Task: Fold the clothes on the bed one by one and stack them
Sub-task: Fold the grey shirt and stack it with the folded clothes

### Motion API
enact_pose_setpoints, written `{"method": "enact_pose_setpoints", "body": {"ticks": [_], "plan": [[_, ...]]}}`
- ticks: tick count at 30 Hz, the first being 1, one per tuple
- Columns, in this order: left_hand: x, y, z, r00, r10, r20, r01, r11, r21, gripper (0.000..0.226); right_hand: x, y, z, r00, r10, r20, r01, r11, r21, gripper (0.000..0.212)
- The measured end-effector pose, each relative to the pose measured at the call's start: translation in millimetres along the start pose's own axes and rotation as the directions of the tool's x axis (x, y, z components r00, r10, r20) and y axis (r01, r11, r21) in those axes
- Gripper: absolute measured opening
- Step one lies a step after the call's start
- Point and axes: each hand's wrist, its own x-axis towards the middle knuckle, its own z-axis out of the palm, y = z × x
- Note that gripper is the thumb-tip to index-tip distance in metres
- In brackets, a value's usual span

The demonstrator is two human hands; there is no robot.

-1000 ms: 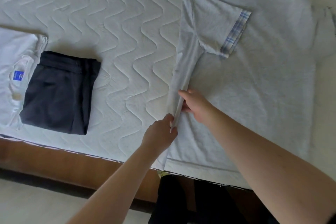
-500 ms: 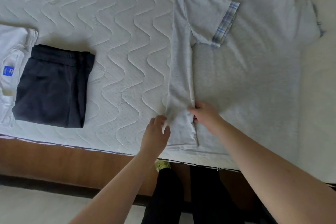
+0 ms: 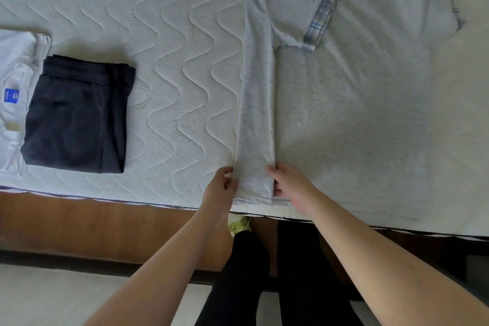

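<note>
Bed: a white mattress (image 3: 164, 42) with wavy stitching, on a brown wooden frame (image 3: 105, 230).
Shirt: a light grey shirt (image 3: 344, 103) lies flat on the right part of the bed. Its left side is folded over into a long strip (image 3: 258, 103), and the sleeve with the blue checked cuff (image 3: 321, 17) lies on top of the shirt.
Left hand: the left hand (image 3: 221, 189) touches the outer edge of the strip near the hem, fingers bent (I cannot tell if it pinches the cloth or only rests there).
Right hand: the right hand (image 3: 289, 185) rests at the inner edge of the strip, fingertips on the cloth, not clenched.
Stack: dark folded shorts (image 3: 76, 116) sit on a folded white shirt (image 3: 14, 98) at the left, well apart from the grey shirt.
Floor: black trouser legs (image 3: 238, 280) and a yellow-green shoe (image 3: 239, 223) show below the bed.
</note>
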Motion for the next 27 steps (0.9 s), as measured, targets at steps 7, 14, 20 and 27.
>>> {"method": "enact_pose_setpoints", "body": {"ticks": [7,14,20,27], "plan": [[-23,-15,2,0.973,0.202,0.108,-0.208,0.977,0.044,0.064,-5,4,6,0.994,-0.070,-0.089,0.063,0.995,-0.079,0.020],[-26,-13,21,0.956,0.295,0.002,-0.289,0.937,0.195,0.075,-13,13,4,0.999,-0.035,-0.026,0.034,0.999,-0.032,0.010],[-33,-7,25,0.958,0.218,-0.187,-0.190,0.969,0.159,0.056,-21,4,1,0.999,-0.031,0.007,0.031,0.996,0.086,0.011],[-40,-20,20,0.968,0.222,-0.116,-0.154,0.893,0.423,0.055,-17,16,-3,0.972,-0.205,-0.114,0.117,0.843,-0.525,0.030]]}}
